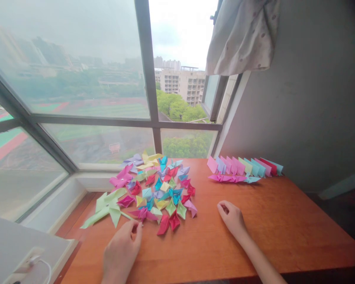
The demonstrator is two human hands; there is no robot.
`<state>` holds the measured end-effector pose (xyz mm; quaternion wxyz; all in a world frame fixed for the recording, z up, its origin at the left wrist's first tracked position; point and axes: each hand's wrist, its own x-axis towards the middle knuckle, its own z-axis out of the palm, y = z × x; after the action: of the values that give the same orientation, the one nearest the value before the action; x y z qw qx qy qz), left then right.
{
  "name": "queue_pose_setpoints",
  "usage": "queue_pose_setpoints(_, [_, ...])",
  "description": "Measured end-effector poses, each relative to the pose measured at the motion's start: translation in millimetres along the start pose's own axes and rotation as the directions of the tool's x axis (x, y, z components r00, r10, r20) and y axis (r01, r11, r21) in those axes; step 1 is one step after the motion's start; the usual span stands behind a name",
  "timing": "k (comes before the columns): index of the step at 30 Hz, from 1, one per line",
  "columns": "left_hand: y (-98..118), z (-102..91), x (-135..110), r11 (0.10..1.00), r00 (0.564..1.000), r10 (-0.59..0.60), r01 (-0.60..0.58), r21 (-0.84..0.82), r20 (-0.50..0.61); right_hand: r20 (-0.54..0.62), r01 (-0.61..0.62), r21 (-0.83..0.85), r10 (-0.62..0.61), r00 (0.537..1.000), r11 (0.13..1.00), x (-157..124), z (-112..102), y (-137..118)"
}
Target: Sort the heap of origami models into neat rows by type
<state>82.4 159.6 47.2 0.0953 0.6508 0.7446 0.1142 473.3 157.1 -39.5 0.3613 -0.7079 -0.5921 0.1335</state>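
Main worry for me: the pile [162, 185] is loose, light paper with the bits all leaning on each other, so any drag or sleeve-swipe from the left hand [121, 250] could shove several of them around at once. The green piece [106, 207] sits right at the left edge of the surface [225, 252], and I reckon one nudge would send it off the side. Squeezing too hard would also flatten the folds. The row [244, 167] at the back right is well clear of both hands, so that looks safe.

The left hand is at the near edge of the pile, fingers bunched, with thumb and forefinger meeting at the tip of a magenta piece [144, 214]. It touches the piece or nearly does, but I can't tell if it's truly pinched. The right hand [232, 218] rests on bare surface to the right of the pile, fingers loosely curled in, with nothing in it.
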Motion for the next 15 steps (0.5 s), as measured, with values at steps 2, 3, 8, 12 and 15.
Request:
queue_pose_setpoints(2, [-0.3, 3.6, 0.4, 1.000, 1.000, 0.017, -0.017, 0.010, 0.006, 0.000, -0.010, 0.003, 0.010, 1.000, 1.000, -0.2, 0.3, 0.0])
queue_pose_setpoints(3, [-0.5, 5.3, 0.8, 0.999, 0.999, 0.030, -0.030, 0.021, 0.013, 0.001, -0.011, 0.004, 0.011, 1.000, 1.000, -0.3, 0.4, -0.1])
queue_pose_setpoints(8, [0.0, 7.2, -0.5, 0.998, 0.999, 0.047, -0.046, 0.038, -0.009, 0.005, -0.007, 0.015, 0.007, 1.000, 1.000, -0.1, -0.5, -0.9])
queue_pose_setpoints(12, [3.6, 1.2, -7.5, 0.996, 0.983, 0.055, -0.066, -0.058, -0.177, -0.028, -0.026, 0.065, 0.028, 0.999, 0.998, 0.9, -3.5, -6.2])
queue_pose_setpoints(15, [10.1, -0.3, -13.7, 0.976, 0.964, 0.123, -0.160, -0.144, -0.237, -0.065, -0.039, 0.142, 0.048, 0.997, 0.989, -3.7, -6.8, -25.2])
